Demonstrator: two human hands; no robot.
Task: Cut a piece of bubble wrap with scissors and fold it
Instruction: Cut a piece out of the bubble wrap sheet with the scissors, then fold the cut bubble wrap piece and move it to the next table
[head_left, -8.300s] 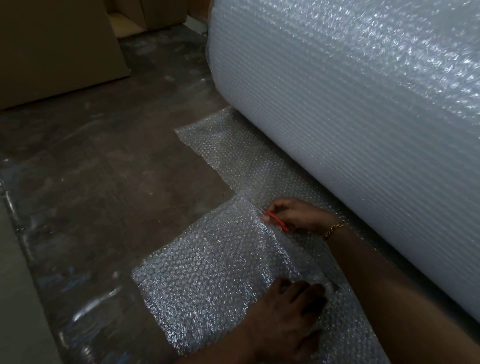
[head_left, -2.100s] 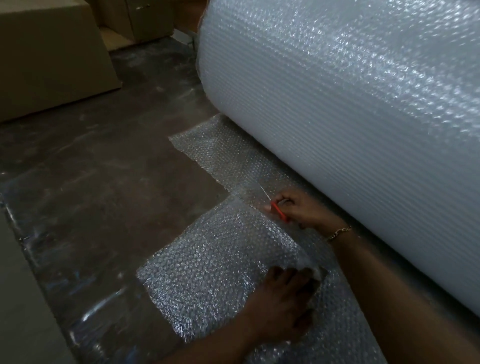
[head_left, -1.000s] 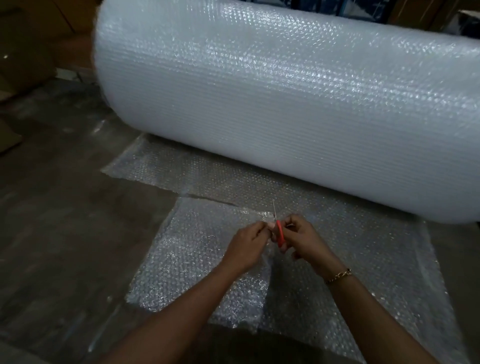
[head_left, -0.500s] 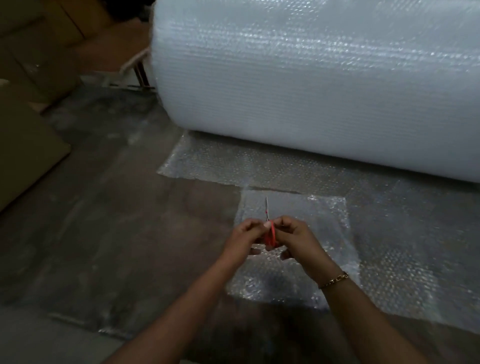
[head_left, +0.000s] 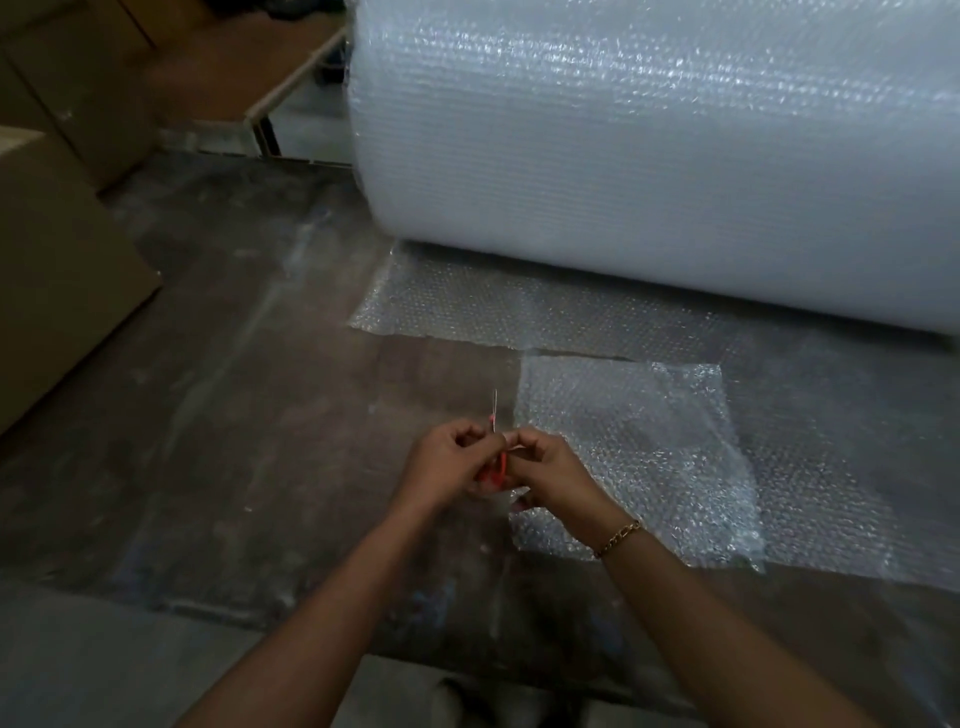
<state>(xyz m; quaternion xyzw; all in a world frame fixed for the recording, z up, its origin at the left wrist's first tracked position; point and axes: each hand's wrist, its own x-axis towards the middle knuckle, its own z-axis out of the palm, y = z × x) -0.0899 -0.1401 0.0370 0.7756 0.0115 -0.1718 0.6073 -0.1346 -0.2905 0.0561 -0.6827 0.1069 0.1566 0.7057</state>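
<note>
My one camera (wide-angle) sits on my head, facing forward and down, close over my left hand (head_left: 441, 467) and right hand (head_left: 558, 475).

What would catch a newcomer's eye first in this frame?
The huge roll of bubble wrap fills the upper right, lying on the dark floor. At centre, the left hand and right hand meet on red-handled scissors, blade pointing away. Just right of them, a cut piece of bubble wrap lies flat.

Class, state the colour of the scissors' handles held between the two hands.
The scissors' handles are orange-red, shown in the head view.
</note>
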